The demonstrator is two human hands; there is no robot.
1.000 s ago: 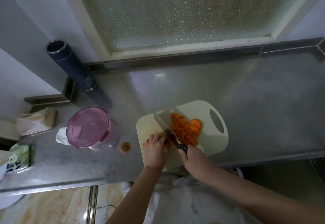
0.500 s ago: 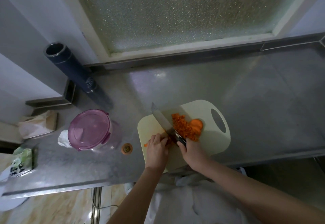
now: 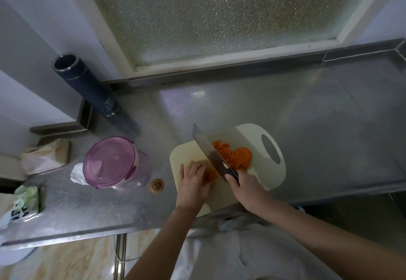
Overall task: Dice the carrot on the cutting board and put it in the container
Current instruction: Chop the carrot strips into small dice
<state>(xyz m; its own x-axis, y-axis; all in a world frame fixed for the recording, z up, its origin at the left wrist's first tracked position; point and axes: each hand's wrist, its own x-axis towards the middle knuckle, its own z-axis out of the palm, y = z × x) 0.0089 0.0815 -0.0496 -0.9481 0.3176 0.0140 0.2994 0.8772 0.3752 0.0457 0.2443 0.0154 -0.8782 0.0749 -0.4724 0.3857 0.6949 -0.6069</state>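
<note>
The carrot (image 3: 210,175) left to cut lies on the cutting board (image 3: 261,178), pinned under the left hand (image 3: 193,180), whose bent fingers hold it down. Only an orange edge shows beside the knuckles. It is probably stiff, light and damp, so it may roll or skid. It is best held from above, with the fingertips tucked back from the blade. Just right of that grip, the right hand (image 3: 248,189) clenches the handle of the knife (image 3: 208,150), its blade slanting away over the board. Past the blade, the diced pile (image 3: 226,155) sits against a round slice (image 3: 244,154). Well left of both hands stands the container (image 3: 112,163), its purple lid on. The left fingertips are blurred, and how much carrot remains beneath them is hidden.
</note>
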